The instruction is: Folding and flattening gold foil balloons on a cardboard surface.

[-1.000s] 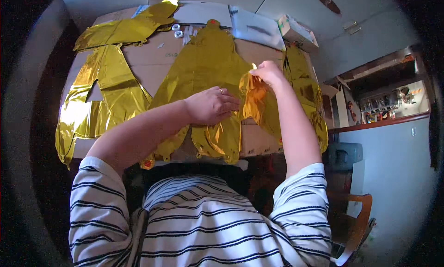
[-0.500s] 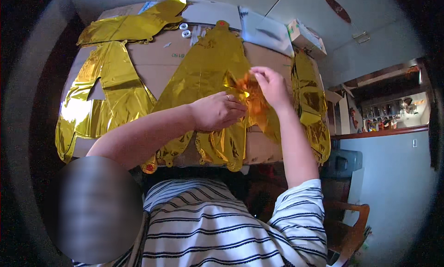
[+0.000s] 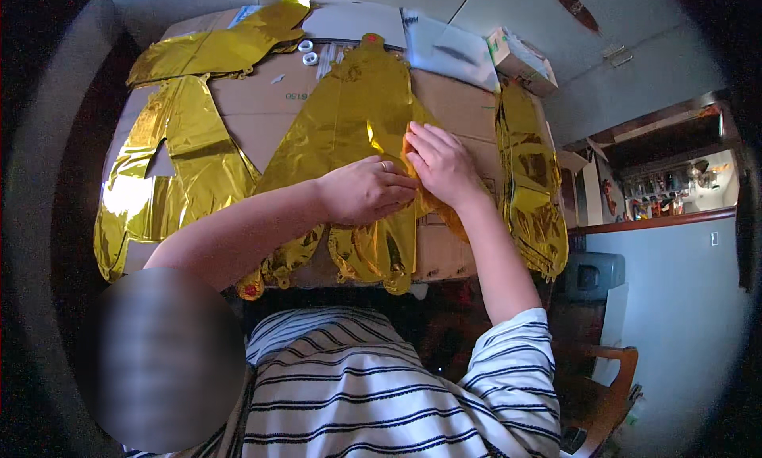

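Note:
A large flat gold foil balloon (image 3: 340, 101) lies on the cardboard-covered table in front of me, its top tab marked with a red spot. My left hand (image 3: 367, 190), with a ring on one finger, rests palm down on its middle, fingers stretched to the right and slightly bent. Against the balloon's right edge lies my right hand (image 3: 444, 163), fingers extended over the foil. A strip of orange-tinted foil shows beside and below that hand. What lies under both palms is hidden.
More flat gold foil balloons lie at the left (image 3: 190, 140), the far left (image 3: 214, 49) and the right (image 3: 528, 172). Two small white rolls (image 3: 308, 53) sit behind, near a clear plastic bag (image 3: 448, 49) and a box (image 3: 520, 61). A wooden chair (image 3: 615, 394) stands lower right.
My right hand has come down from a raised pinch onto the foil, and the lifted, crumpled orange-looking part now lies flatter. My left hand stays in nearly the same place.

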Demonstrator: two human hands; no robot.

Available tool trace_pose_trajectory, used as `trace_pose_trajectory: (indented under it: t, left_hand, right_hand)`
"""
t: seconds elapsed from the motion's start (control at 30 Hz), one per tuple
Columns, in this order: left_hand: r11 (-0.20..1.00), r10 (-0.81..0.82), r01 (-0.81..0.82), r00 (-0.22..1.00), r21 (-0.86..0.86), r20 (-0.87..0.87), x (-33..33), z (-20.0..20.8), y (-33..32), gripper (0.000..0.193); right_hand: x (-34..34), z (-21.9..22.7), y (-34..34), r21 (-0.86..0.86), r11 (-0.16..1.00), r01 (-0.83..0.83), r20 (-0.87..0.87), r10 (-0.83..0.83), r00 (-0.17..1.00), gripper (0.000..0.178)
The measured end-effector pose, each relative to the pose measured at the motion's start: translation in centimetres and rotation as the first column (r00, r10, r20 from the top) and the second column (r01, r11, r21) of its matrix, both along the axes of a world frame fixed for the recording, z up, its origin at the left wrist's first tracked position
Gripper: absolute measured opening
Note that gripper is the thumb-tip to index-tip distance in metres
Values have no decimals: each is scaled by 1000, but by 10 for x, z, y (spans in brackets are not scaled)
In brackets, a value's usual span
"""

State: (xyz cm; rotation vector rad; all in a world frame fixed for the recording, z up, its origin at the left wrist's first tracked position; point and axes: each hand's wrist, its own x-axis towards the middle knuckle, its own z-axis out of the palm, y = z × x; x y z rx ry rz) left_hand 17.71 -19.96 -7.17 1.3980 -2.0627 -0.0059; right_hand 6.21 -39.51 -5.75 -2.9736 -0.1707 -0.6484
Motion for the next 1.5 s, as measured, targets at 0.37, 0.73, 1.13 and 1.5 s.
trace_pose_trajectory:
  t: [0.37, 0.73, 1.13, 1.5]
  left_hand:
    - [998, -2, 12, 985, 59, -172, 10, 14, 13, 34]
    - [976, 219, -212, 918, -57, 331, 76, -3, -74, 32]
    - [966, 249, -213, 917, -146, 311, 79, -9, -66, 33]
    - [941, 338, -337, 939, -17, 64, 73, -13, -66, 28]
  right_hand:
    - [1, -4, -7, -13, 1000, -28, -41, 27, 999, 37]
    - [2, -1, -4, -104, 995, -8, -60, 2, 998, 34]
    - [-31, 11, 3, 12, 982, -189, -26, 189, 982, 23]
    - [-35, 27, 1, -102, 957, -271, -102, 261, 960, 26]
